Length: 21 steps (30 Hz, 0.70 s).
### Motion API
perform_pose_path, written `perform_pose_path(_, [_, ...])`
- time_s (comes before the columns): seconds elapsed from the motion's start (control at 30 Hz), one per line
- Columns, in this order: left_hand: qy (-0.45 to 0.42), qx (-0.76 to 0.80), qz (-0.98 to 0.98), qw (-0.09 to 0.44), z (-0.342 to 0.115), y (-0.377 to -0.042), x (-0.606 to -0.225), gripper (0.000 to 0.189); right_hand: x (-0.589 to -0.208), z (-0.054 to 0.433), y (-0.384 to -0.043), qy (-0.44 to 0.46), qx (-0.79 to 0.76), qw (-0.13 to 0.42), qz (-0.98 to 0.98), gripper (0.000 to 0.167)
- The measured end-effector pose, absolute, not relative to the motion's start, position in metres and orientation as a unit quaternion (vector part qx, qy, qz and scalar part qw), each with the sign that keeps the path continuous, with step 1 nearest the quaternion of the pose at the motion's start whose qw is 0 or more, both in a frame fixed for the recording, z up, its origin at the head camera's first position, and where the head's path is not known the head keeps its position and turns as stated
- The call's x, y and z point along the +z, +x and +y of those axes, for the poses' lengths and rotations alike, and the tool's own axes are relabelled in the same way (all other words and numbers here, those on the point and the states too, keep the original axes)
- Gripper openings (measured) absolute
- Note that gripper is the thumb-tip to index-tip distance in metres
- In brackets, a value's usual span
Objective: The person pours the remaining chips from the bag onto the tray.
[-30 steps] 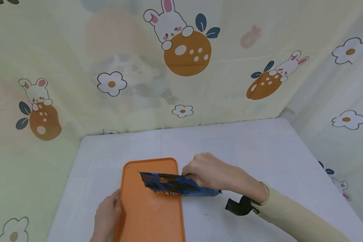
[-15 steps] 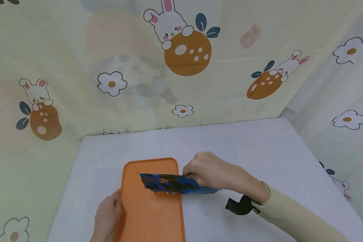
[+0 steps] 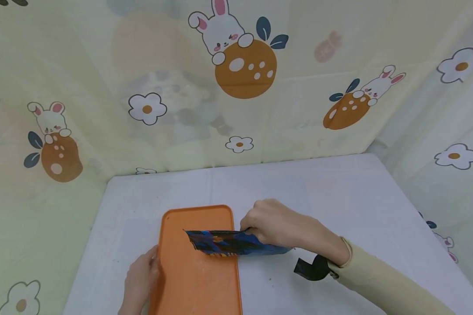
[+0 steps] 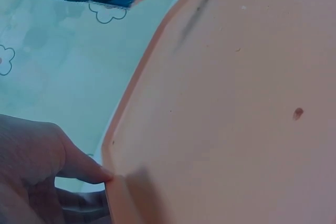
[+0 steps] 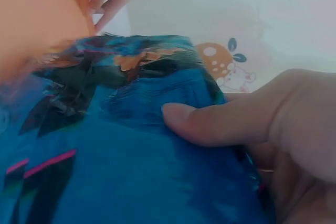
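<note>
My right hand (image 3: 273, 223) grips a shiny blue and black plastic packet (image 3: 217, 242) by its upper edge, thumb flat against the film in the right wrist view. The packet hangs sideways above an orange tray (image 3: 199, 288), its left part overlapping the tray and its right end past the tray's right rim. On the tray's left side, my left hand (image 3: 139, 278) holds the rim. In the left wrist view its thumb (image 4: 86, 167) lies on the rim, with the other fingers lower, outside the wall. Small specks and one dark brown bit (image 4: 298, 113) lie on the tray's floor.
A white-covered table (image 3: 323, 188) lies under the tray, with tiny crumbs to the tray's right. A patterned curtain (image 3: 291, 105) rises behind the table and along its sides. A black strap (image 3: 312, 269) hangs from my right sleeve (image 3: 382, 275).
The packet and right hand shift slightly, up a little and then down and to the right. My left hand and the tray stay in place.
</note>
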<state>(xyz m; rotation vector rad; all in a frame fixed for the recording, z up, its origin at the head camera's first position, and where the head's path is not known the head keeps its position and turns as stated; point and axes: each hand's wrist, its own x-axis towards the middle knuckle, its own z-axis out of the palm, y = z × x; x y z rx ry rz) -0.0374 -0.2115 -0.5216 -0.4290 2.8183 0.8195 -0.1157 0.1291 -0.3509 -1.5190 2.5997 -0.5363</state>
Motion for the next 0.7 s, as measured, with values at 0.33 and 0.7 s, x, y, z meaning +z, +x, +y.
perform_pose_path(0.33, [-0.152,0.28,0.943,0.096,-0.2104,-0.0378,-0.522,0.044,-0.3486,0.1289,-0.1167,-0.506,-0.151,0.051,0.848,0.018])
perform_pose_path(0.7, [-0.152,0.273,0.945,0.095,-0.2099,-0.0385,-0.521,0.043,-0.3496,0.1276,-0.1197,-0.504,-0.17,0.064,0.844,0.016])
